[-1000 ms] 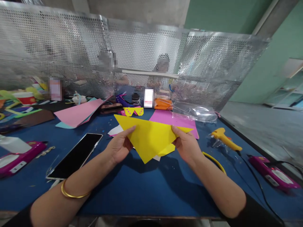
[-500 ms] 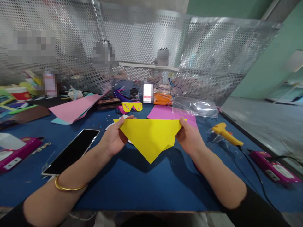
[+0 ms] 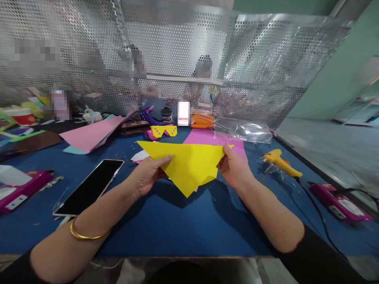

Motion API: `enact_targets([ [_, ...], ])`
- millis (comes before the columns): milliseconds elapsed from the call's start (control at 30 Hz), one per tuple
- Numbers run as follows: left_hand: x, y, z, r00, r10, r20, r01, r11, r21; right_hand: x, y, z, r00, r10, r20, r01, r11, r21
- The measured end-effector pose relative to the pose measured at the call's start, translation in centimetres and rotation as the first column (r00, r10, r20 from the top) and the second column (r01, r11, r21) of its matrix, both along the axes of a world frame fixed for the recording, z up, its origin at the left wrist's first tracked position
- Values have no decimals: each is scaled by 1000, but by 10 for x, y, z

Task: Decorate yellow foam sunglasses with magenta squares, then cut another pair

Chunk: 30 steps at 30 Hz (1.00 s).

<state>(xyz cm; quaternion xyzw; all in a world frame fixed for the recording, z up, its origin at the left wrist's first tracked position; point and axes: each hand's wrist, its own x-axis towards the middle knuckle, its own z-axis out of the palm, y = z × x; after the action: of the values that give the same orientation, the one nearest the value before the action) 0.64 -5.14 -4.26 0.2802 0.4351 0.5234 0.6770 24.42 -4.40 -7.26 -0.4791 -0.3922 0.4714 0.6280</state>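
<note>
A yellow paper [image 3: 186, 163] folded into a downward-pointing triangle hangs just above the blue table [image 3: 183, 225]. My left hand [image 3: 148, 175] pinches its left part, thumb on top. At the paper's right corner my right hand [image 3: 233, 167] is closed on it with the thumb pressed to the upper edge. A gold bangle [image 3: 84, 234] circles my left wrist.
A black phone [image 3: 90, 185] lies left of my hands. Pink sheets [image 3: 91, 134], a second pink sheet [image 3: 204, 138], a clear plastic bag [image 3: 242, 132], paper glasses [image 3: 162, 131], a yellow glue gun [image 3: 280, 161] and magenta devices [image 3: 340, 201] surround them. A perforated metal screen [image 3: 177, 59] stands behind, people beyond it.
The yellow triangle has tilted, its left corner now reaching further left. My left hand slid down along the paper's lower left edge; my right hand kept its grip on the right corner.
</note>
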Motion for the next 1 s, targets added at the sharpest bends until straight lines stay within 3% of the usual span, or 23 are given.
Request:
enact_targets([
  [67, -4, 5, 3, 994, 106, -2, -106, 994, 14, 3, -3, 4, 981, 62, 185, -69, 997, 30],
  [133, -13, 13, 8, 970, 242, 18, -242, 970, 36, 6, -9, 10, 904, 138, 405, -172, 984, 50],
  [233, -26, 23, 14, 940, 339, 44, -340, 940, 21, 4, -21, 16, 669, 197, 717, -330, 943, 48],
  [300, -29, 26, 15, 935, 351, 55, -351, 936, -4, -2, -28, 15, 487, 173, 856, -406, 913, 47],
  [433, -25, 23, 13, 941, 330, 81, -327, 944, -51, -18, -31, 1, 199, 27, 980, -509, 857, 80],
  [633, -18, 12, 24, 952, 269, 145, -258, 962, -91, -31, -22, -9, -69, -173, 983, -585, 805, 101],
  [733, -13, 1, 36, 965, 193, 178, -177, 979, -99, -33, -18, -10, -154, -245, 957, -600, 793, 107],
  [833, -9, -10, 45, 971, 125, 206, -99, 986, -133, -35, -17, -13, -187, -298, 936, -601, 788, 131],
  [1000, -10, -10, 42, 958, 126, 256, -106, 990, -89, -36, -19, -13, -91, -363, 927, -530, 806, 264],
])
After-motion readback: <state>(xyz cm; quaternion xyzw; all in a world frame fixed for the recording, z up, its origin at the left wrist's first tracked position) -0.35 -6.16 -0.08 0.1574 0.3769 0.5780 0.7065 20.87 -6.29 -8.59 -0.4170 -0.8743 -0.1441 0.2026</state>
